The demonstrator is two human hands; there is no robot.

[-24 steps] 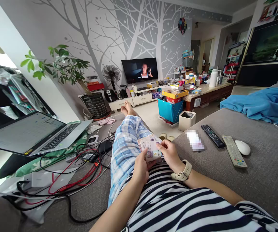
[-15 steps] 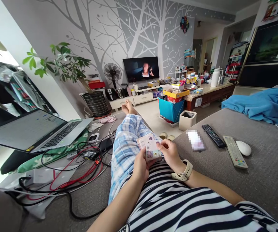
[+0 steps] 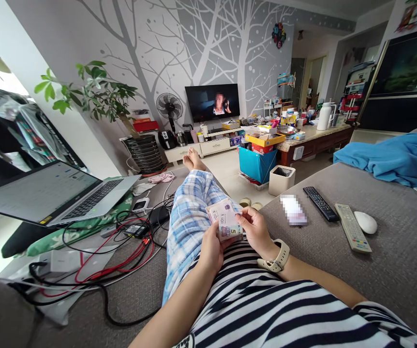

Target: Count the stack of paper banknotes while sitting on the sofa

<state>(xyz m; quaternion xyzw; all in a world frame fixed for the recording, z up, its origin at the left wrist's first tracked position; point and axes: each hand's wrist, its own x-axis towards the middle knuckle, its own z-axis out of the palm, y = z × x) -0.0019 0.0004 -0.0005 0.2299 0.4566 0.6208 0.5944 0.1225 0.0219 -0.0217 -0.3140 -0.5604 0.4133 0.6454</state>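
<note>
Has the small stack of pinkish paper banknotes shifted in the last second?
No: the banknotes sit just as far left of the black remote control as before.

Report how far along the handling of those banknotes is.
Done: nothing visible; no loose note shows on the plaid trousers or the grey sofa. In hand: the left hand cups the banknotes from below, and the right hand pinches the top note, marked 5, at its right edge. Left: the whole wad, held together as one.
</note>
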